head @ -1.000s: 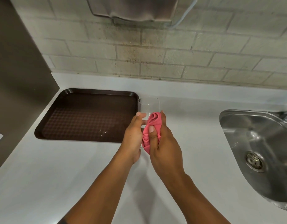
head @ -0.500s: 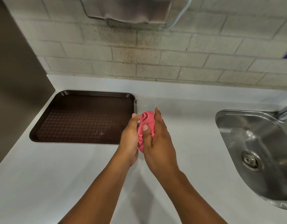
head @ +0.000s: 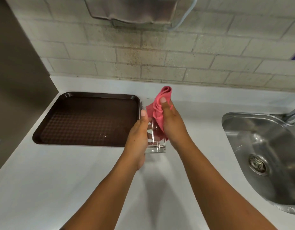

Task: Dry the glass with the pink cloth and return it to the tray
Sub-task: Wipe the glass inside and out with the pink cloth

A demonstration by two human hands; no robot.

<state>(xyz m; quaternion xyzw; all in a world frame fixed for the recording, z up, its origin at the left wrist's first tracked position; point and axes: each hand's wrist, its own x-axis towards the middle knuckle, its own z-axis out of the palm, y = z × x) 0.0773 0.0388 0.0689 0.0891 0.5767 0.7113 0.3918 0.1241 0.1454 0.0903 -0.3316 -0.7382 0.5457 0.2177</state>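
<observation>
A clear drinking glass [head: 156,144] is held above the white counter, just right of the tray, its thick base toward me and its mouth pointing away. My left hand [head: 138,136] grips its left side, thumb up along the wall. My right hand [head: 172,124] holds a bunched pink cloth [head: 157,107] against the glass's upper right side; one end of the cloth sticks up past my fingers, and part of it shows through the glass. The brown tray [head: 49,112] lies on the counter at the left, with a few water drops on it.
A steel sink [head: 266,146] with a drain is set into the white counter [head: 60,180] at the right, its tap base at the frame edge. A tiled wall runs behind, with a grey box mounted above. A dark panel stands at the far left.
Both hands have tilted the glass so its base now shows toward me. The pink cloth has slid up toward the glass's mouth, its end now sticking out above my fingers.
</observation>
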